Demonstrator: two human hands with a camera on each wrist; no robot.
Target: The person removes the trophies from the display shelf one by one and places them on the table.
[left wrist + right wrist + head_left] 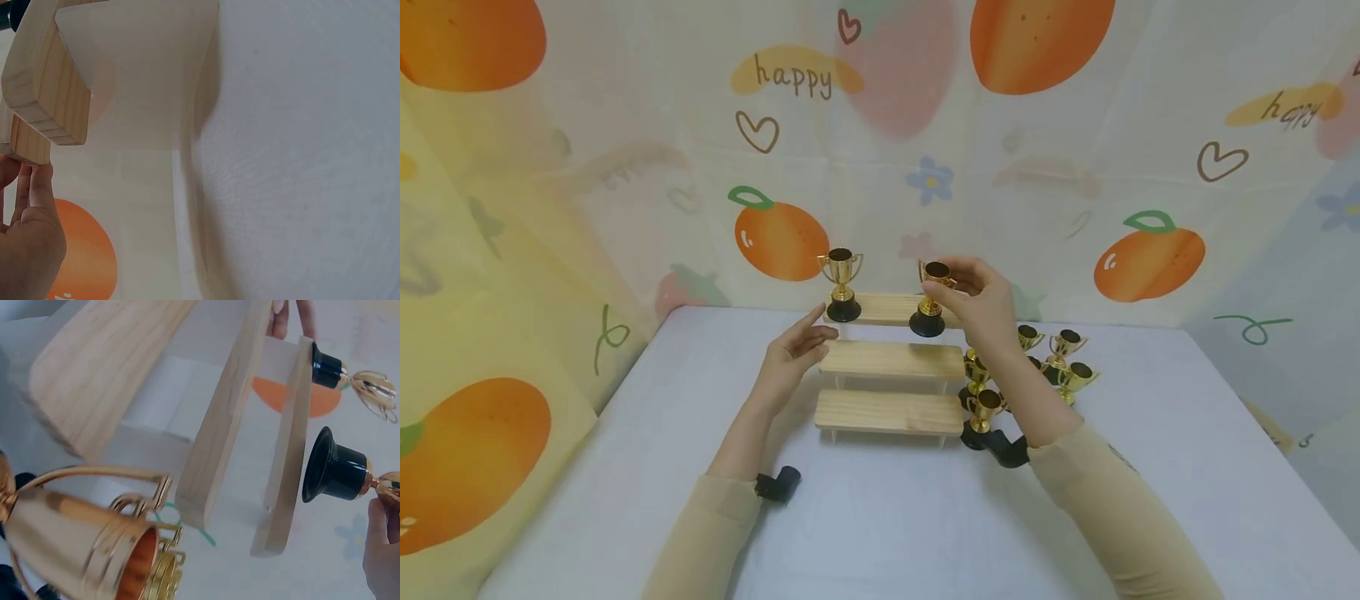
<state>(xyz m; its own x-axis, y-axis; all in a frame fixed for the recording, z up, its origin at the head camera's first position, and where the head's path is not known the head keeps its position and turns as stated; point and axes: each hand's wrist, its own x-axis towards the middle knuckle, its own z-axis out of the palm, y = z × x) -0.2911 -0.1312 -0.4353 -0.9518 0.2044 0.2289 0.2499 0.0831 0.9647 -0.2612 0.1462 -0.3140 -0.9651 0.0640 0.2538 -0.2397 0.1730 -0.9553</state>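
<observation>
My right hand [988, 312] pinches a small gold trophy cup [928, 322] with a black base. In the right wrist view that cup's base is slightly tilted, with a narrow gap between it and the top wooden plank [282, 487]. Another gold trophy [842, 287] stands upright at the left end of this top plank. My left hand [786, 362] is at the plank's left end. In the left wrist view its extended fingertips [42, 178] touch the end of the wood, and nothing is held. Below and nearer are the middle plank [891, 360] and the lowest plank [887, 412].
Several more gold trophies [1077, 377] stand right of the stepped rack, some hidden behind my right forearm. A white cloth [880, 508] covers the table. Behind it hangs a fruit-patterned curtain [880, 200]. Black wrist cameras [778, 483] are on both forearms.
</observation>
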